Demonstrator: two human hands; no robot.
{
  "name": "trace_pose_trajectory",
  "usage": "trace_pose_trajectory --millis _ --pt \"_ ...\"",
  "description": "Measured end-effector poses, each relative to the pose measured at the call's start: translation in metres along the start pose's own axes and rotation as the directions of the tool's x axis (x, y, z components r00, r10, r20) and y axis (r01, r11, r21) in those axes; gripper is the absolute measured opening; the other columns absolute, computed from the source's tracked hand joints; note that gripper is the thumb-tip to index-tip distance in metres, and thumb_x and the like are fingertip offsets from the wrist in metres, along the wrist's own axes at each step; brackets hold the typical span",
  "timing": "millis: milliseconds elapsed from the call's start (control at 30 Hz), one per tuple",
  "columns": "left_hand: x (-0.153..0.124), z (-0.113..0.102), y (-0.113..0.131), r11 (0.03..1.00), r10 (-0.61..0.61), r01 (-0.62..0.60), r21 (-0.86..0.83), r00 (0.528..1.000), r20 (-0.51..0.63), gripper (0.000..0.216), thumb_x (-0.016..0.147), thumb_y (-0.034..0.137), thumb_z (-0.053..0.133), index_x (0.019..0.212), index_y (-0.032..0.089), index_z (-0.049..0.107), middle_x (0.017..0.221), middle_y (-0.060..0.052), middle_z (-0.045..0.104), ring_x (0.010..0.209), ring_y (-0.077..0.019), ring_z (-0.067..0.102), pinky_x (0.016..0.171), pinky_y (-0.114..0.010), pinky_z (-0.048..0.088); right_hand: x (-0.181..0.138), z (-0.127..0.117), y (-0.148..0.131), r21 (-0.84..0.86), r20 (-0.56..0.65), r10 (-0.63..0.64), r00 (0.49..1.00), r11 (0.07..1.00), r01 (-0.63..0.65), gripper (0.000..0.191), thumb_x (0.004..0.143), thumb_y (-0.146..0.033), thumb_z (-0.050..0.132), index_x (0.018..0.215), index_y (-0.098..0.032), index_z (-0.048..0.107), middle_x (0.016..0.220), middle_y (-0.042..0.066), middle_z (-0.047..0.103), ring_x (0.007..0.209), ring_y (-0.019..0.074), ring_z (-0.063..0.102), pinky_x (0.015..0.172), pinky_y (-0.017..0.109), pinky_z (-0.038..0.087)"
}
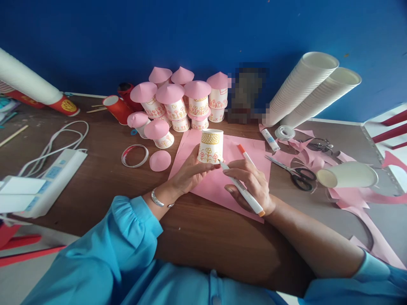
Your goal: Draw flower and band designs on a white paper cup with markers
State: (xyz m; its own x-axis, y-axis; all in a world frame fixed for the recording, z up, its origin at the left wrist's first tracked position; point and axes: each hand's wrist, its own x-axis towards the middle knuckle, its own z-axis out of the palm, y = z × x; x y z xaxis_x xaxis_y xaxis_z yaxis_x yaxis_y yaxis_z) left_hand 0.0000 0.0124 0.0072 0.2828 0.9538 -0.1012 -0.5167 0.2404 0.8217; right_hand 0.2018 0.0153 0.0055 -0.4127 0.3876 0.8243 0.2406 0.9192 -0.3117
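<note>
My left hand (187,174) is wrapped round a white paper cup (211,148), upside down, with a yellow crosshatched band and pink and orange flowers drawn on it. In my right hand (254,184) is a white marker (243,195) with an orange-yellow end, its tip at the cup's lower right edge. A second marker (246,155), orange-ended, sticks out past my right fingers; whether they grip it or it lies on the paper I cannot tell. Below both hands lies a pink paper sheet (235,205).
Several decorated cups with pink cone roofs (170,94) stand behind. Tall stacks of white cups (305,84), a glue stick (270,140), tape (285,132), scissors (300,174) and pink scraps (352,199) are right. Leftward lie a power strip (57,180) and a paper ring (135,156).
</note>
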Motion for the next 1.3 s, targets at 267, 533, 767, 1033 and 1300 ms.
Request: trace_pose_trajectory --millis 267,533,767,1033,1300 --pt "0.0 -0.001 -0.001 1.0 -0.008 0.008 -0.007 1.0 0.008 0.052 0.073 0.025 0.09 0.118 0.024 0.063 0.101 -0.002 0.078 0.115 -0.0281 0.073 0.103 -0.044 0.052 -0.001 0.0 0.0 0.005 0.007 -0.005 1.0 1.0 0.005 0.026 0.108 -0.029 0.058 0.132 -0.018 0.062 0.1 0.01 0.074 0.09 0.0223 0.077 0.074 0.035 0.066" --pt "0.001 -0.001 -0.001 1.0 -0.02 0.02 -0.001 1.0 -0.009 0.057 0.071 0.019 0.092 0.122 0.024 0.065 0.104 -0.001 0.076 0.102 -0.0201 0.072 0.094 -0.036 0.051 0.001 -0.003 0.0 -0.046 0.01 0.018 1.0 0.999 -0.018 0.03 0.11 -0.032 0.055 0.136 -0.02 0.063 0.1 0.009 0.075 0.085 0.021 0.075 0.07 0.033 0.063" --pt "0.0 -0.004 -0.004 1.0 -0.013 0.013 0.003 1.0 0.001 0.056 0.073 0.023 0.093 0.121 0.024 0.065 0.105 -0.001 0.074 0.097 -0.0177 0.069 0.094 -0.036 0.052 0.003 -0.004 -0.001 -0.051 0.034 0.026 0.999 0.998 -0.024 0.029 0.11 -0.03 0.054 0.135 -0.019 0.063 0.099 0.009 0.074 0.085 0.0207 0.074 0.07 0.033 0.063" --pt "-0.001 -0.007 -0.008 0.978 0.061 -0.052 0.203 0.997 -0.039 0.066 0.074 0.035 0.094 0.127 0.026 0.057 0.123 -0.006 0.068 0.119 -0.0268 0.065 0.106 -0.044 0.051 0.001 -0.003 0.0 -0.055 0.026 0.012 1.0 0.998 -0.01 0.022 0.109 -0.027 0.056 0.127 -0.018 0.064 0.097 0.01 0.072 0.084 0.0208 0.073 0.071 0.033 0.063" --pt "-0.001 -0.009 -0.011 0.924 0.131 -0.098 0.37 0.989 -0.064 0.086 0.074 0.05 0.094 0.141 0.027 0.045 0.139 -0.012 0.06 0.132 -0.0337 0.059 0.111 -0.051 0.051 0.0 -0.004 0.0 -0.032 0.052 0.028 0.998 0.999 -0.026 0.028 0.105 -0.024 0.06 0.132 -0.021 0.064 0.098 0.007 0.074 0.084 0.021 0.074 0.07 0.034 0.063"
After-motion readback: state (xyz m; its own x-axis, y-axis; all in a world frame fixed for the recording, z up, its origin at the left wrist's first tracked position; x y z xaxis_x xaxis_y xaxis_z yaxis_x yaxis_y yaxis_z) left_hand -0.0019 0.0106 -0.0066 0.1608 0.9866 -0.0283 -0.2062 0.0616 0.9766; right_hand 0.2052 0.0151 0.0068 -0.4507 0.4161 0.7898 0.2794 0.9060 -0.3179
